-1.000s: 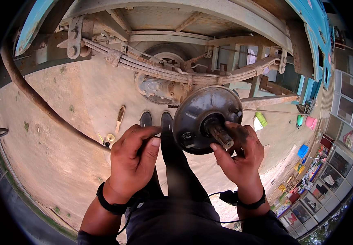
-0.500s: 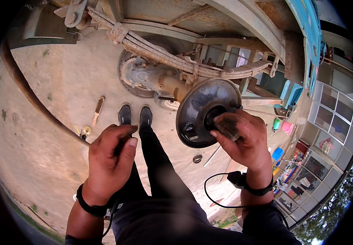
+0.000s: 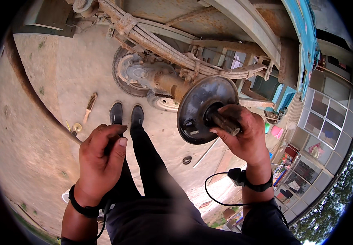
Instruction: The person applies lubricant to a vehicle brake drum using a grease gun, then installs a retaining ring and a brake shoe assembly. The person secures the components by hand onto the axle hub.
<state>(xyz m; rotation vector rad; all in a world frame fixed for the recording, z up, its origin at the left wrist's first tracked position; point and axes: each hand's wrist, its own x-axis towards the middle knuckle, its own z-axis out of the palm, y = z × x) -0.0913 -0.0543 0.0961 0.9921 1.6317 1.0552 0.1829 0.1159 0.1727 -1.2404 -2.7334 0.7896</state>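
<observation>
Tan ground [image 3: 78,69] bears a brush [image 3: 90,107], a rod [image 3: 206,153] and, seemingly, dark rings [image 3: 187,160]

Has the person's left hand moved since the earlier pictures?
Yes, to the left: judged against the round black plate, the left hand is now farther left, with a clearly wider gap between them.

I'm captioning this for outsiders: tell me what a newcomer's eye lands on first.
First, the dark round metal plate right of centre, with the right hand around the shaft jutting from its middle. Then the rusty leaf spring slanting across the upper picture, above the plate. The left hand, curled at lower left, comes next.
</observation>
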